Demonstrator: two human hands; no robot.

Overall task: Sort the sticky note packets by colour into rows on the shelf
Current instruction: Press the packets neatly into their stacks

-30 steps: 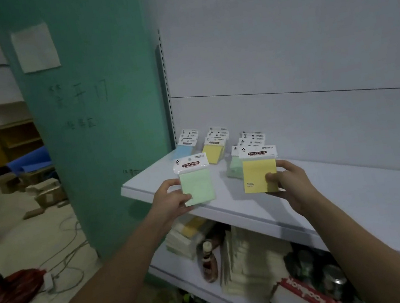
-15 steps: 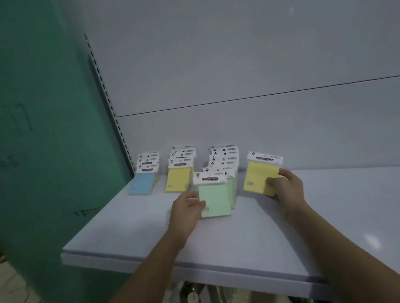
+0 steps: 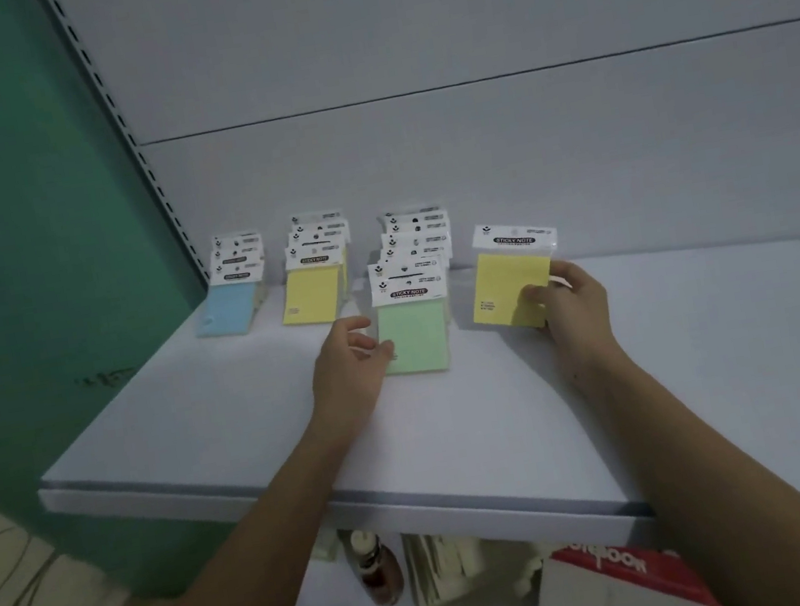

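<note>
On the flat white shelf point(image 3: 460, 439) stand three rows of sticky note packets with white paper tops. The blue row point(image 3: 231, 297) is on the left, by the green wall point(image 3: 17, 256). The yellow row point(image 3: 314, 279) is next, then the green row point(image 3: 412, 259).

The left hand point(image 3: 345, 368) touches the left edge of the front green sticky note packet point(image 3: 413, 334), which lies on the shelf at the front of the green row. Its fingers are loosely bent.

The right hand point(image 3: 570, 308) pinches a yellow sticky note packet point(image 3: 509, 286) by its right side, thumb in front. It holds the packet up just right of the green row.

Under the shelf are a brown bottle point(image 3: 376, 571) and a red and white box point(image 3: 622, 586).
</note>
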